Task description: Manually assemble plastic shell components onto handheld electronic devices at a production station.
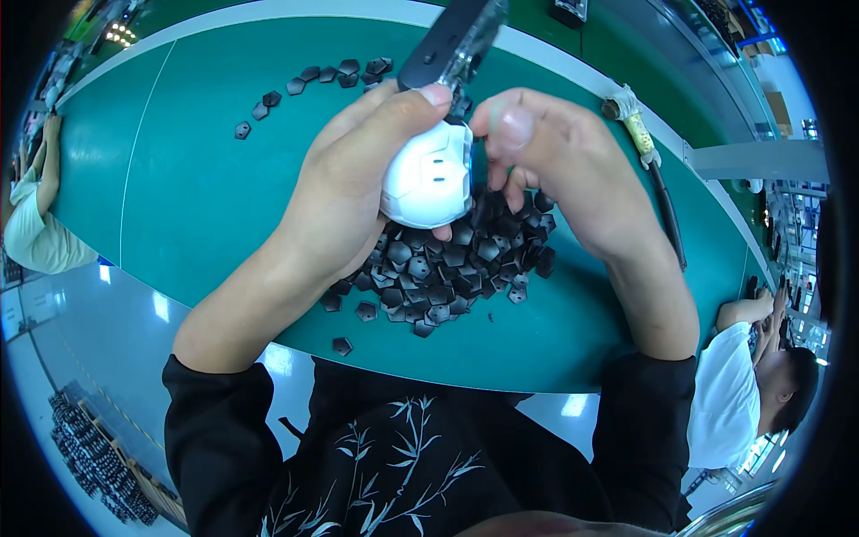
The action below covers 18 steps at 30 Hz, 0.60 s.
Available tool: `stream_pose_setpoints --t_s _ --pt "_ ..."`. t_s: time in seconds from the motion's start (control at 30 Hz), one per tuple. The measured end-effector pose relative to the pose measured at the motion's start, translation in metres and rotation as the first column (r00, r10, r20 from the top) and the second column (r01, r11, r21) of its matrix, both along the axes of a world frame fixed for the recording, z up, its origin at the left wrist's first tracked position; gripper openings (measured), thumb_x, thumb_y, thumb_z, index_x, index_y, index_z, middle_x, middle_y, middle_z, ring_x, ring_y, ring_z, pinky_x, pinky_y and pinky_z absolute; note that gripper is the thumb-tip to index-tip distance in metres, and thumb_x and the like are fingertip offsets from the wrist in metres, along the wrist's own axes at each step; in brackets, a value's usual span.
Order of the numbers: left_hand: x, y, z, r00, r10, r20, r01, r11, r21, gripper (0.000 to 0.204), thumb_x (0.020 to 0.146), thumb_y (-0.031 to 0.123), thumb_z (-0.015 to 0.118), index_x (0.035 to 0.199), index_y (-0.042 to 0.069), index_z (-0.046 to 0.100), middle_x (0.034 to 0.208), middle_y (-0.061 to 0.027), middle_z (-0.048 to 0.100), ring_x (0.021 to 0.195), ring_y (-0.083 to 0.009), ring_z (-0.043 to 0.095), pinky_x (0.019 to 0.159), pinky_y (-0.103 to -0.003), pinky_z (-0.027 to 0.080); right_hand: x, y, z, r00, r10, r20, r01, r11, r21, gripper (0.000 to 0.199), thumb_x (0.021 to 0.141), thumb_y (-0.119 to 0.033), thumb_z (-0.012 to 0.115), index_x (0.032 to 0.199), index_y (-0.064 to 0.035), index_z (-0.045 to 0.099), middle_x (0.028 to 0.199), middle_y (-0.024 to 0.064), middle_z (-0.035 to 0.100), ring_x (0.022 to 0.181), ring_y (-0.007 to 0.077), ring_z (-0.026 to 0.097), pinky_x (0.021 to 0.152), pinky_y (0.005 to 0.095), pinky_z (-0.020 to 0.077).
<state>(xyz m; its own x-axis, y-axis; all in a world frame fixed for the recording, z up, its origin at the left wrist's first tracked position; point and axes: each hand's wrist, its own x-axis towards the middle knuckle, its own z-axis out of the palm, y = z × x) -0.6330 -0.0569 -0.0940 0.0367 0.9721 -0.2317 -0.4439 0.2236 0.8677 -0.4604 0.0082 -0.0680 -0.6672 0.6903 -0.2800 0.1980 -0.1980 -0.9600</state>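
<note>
White housing: rounded white plastic shell with two short dark slots on its face, held up above the green table, over the heap of dark parts, between both hands.
Left hand: left hand wraps the shell from the person's left, thumb laid across its upper edge, fingers closed behind it; the grip is firm and holds the shell.
Right hand: right hand sits just beside the shell's right edge, fingers curled narrowly, fingertips at the upper right corner; whether they pinch a small part cannot be told.
Dark tool: black and clear elongated object rises from behind the shell toward the top of the view; its lower end is hidden by the hands.
Heap of parts: dark pentagon-shaped pieces piled on the table directly below the hands, a few lying loose at the near edge.
Row of parts: more of the same dark pieces strung out in a curved line farther back, well apart from the heap.
Table: green work surface with a pale border.
Hand tool: handle wrapped in pale tape lies at the right, near the table's edge.
Other people: one person in a white shirt at lower right, another sleeve at far left.
</note>
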Motion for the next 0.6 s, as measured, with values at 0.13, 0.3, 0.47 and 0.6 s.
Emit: stream_pose_setpoints --t_s 0.13,0.3,0.47,0.6 --pt "-0.006 -0.002 0.0 0.998 0.063 0.023 -0.064 0.997 0.048 0.037 0.097 0.033 0.055 0.106 -0.003 0.054 0.089 -0.0151 0.063 0.069 -0.0206 0.066 0.051 -0.029 0.056 -0.004 -0.005 0.003 0.996 0.021 0.088 -0.029 0.995 0.093 0.033 0.091 -0.018 0.068 0.115 0.0022 0.06 0.085 0.0069 0.062 0.068 0.0093 0.055 0.061 0.0214 0.0461" --pt "-0.012 -0.005 0.0 0.992 0.114 0.046 -0.117 0.99 0.077 0.037 0.098 0.032 0.051 0.111 -0.003 0.053 0.096 -0.0169 0.063 0.074 -0.023 0.068 0.051 -0.03 0.056 -0.005 -0.004 0.009 0.991 0.045 0.13 -0.067 0.983 0.173 0.022 0.091 -0.015 0.066 0.107 0.0006 0.065 0.087 0.0062 0.063 0.069 0.0092 0.055 0.062 0.0232 0.0452" --pt "-0.015 -0.004 0.005 0.977 0.211 0.002 -0.21 0.969 0.133 0.041 0.099 0.032 0.046 0.117 -0.005 0.052 0.108 -0.0195 0.065 0.08 -0.0249 0.069 0.051 -0.029 0.055 0.001 -0.002 0.001 0.905 0.01 0.425 -0.287 0.751 0.595 0.013 0.089 -0.009 0.065 0.099 -0.0011 0.068 0.086 0.0059 0.063 0.067 0.011 0.055 0.061 0.0257 0.0443" --pt "-0.018 -0.002 0.005 0.972 0.228 0.059 -0.235 0.958 0.166 0.039 0.098 0.031 0.052 0.114 -0.004 0.052 0.105 -0.0182 0.064 0.085 -0.0275 0.069 0.055 -0.032 0.059 0.002 -0.007 -0.024 0.867 0.083 0.491 -0.448 0.56 0.697 0.01 0.086 -0.007 0.066 0.094 -0.0012 0.069 0.084 0.0059 0.064 0.064 0.0132 0.054 0.06 0.0271 0.0438"
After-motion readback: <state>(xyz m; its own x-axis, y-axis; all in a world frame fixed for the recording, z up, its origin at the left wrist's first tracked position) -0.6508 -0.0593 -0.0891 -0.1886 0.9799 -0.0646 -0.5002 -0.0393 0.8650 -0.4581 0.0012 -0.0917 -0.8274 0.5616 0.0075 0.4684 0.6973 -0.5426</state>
